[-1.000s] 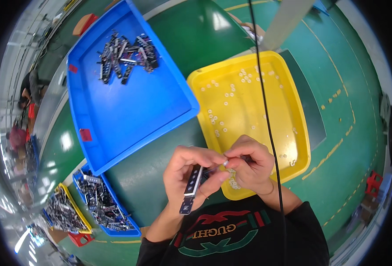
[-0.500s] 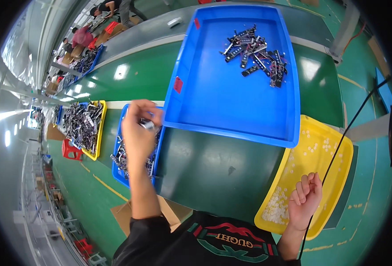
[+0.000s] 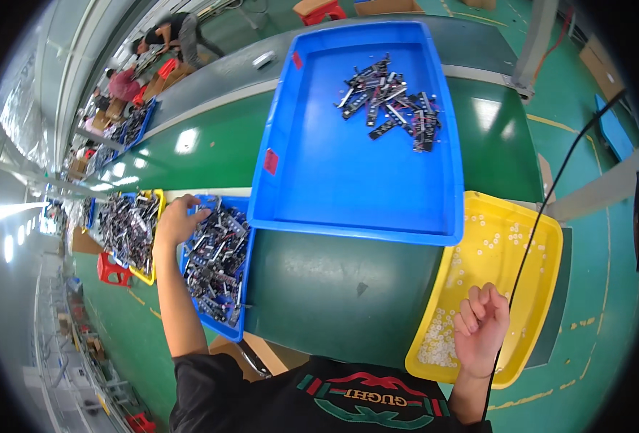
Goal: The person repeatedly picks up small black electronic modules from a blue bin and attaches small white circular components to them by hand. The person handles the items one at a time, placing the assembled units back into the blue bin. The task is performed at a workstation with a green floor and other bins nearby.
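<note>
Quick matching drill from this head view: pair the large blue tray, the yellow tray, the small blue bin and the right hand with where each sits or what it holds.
Things:
1. large blue tray
2. yellow tray
3. small blue bin
4. right hand

Descriptions:
A. heaped full of dark metal parts, left hand reaching in
B. loosely closed over the yellow tray's near end
C. scattered small white pieces
D. a small pile of dark parts at its far end

Pairs: 1-D, 2-C, 3-A, 4-B

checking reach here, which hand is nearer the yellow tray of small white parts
Right. The right hand is curled loosely over the yellow tray, just above its heap of small white parts. The left hand is far off to the left, reaching into the small blue bin of dark metal parts.
</note>
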### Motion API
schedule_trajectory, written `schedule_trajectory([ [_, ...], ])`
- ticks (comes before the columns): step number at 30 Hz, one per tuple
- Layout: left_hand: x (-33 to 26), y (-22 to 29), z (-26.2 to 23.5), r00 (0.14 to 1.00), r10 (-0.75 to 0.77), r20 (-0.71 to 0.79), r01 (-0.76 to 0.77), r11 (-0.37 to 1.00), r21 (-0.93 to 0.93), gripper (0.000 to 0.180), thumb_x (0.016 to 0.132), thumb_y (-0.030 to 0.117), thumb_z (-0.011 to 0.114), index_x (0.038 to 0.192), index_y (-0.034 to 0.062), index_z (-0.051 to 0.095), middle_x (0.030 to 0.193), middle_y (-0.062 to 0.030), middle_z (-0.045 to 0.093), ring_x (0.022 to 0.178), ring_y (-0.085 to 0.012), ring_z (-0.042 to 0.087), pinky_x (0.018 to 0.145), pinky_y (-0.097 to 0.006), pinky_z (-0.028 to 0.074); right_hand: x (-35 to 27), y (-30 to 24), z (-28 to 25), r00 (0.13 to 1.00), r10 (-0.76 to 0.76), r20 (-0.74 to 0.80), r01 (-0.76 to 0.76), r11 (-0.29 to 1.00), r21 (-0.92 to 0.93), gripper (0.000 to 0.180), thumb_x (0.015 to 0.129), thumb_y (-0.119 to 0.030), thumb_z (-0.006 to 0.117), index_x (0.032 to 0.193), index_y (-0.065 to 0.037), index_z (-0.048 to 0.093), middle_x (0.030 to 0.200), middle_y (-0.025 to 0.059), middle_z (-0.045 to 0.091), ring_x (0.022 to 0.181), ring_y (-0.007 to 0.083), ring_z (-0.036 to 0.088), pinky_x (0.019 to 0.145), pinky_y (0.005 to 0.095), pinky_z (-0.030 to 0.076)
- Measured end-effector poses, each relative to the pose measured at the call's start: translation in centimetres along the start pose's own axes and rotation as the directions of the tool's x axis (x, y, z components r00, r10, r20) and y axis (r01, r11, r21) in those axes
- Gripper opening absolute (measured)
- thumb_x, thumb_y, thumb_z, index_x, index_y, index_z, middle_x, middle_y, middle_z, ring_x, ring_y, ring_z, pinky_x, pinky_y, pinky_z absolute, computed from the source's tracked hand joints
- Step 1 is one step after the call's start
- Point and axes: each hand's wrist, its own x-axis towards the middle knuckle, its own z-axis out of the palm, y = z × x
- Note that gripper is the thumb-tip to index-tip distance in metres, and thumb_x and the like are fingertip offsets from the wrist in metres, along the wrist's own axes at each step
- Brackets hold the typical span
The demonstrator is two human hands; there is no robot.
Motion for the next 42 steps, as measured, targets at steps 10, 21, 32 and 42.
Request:
schedule_trajectory([
  [10, 4.5, 21.8, -1.5, 0.772, 0.565, -0.292, -0.602, 0.797, -0.046, 0.026, 0.078, 0.021, 0.064, 0.097, 0.0051, 0.059, 0.098, -0.0122, 0.058, 0.096, -0.0305, 0.054, 0.087, -0.038, 0.042, 0.6, 0.0, -1.0, 0.986, -0.092, -0.141, 0.094, 0.996, 0.004, 0.028, 0.077, -0.001, 0.04, 0.101, -0.001, 0.054, 0.082, 0.0117, 0.059, 0.058, 0.0166, 0.051, 0.052, 0.0266, 0.042],
  [21, 23.6, 36.2, 4.3, 0.772, 0.593, -0.228, -0.634, 0.744, -0.212, 0.062, 0.081, 0.048, 0.054, 0.119, 0.0, 0.052, 0.125, -0.0224, 0.046, 0.119, -0.0358, 0.041, 0.1, -0.04, 0.033, -0.1, -0.3, -0.6, 1.0, -0.019, -0.012, 0.017, 0.983, -0.18, 0.024, 0.097, -0.021, 0.039, 0.101, -0.002, 0.052, 0.04, -0.0004, 0.029, 0.028, 0.008, 0.024, 0.026, 0.0225, 0.021],
  [32, 21.5, 32.5, 6.4, 0.613, 0.769, 0.179, -0.646, 0.619, -0.447, 0.047, 0.083, 0.038, 0.057, 0.112, 0.0003, 0.059, 0.118, -0.0212, 0.051, 0.113, -0.0327, 0.047, 0.097, -0.037, 0.036, 0.7, -0.8, -0.5, 0.999, 0.041, -0.028, -0.044, 0.991, -0.129, 0.022, 0.094, -0.019, 0.042, 0.087, -0.001, 0.053, 0.044, 0.0012, 0.029, 0.035, 0.0088, 0.025, 0.033, 0.022, 0.021],
  [42, 11.8, 30.6, 3.2, 0.653, 0.755, 0.049, -0.727, 0.644, -0.236, 0.037, 0.082, 0.025, 0.058, 0.114, 0.0055, 0.056, 0.113, -0.0165, 0.056, 0.108, -0.0321, 0.051, 0.093, -0.038, 0.039, 0.2, -0.1, -0.8, 0.994, 0.102, -0.043, -0.101, 0.995, 0.025, 0.018, 0.081, -0.008, 0.044, 0.093, -0.002, 0.056, 0.06, 0.0046, 0.042, 0.044, 0.0115, 0.033, 0.041, 0.0241, 0.028],
])
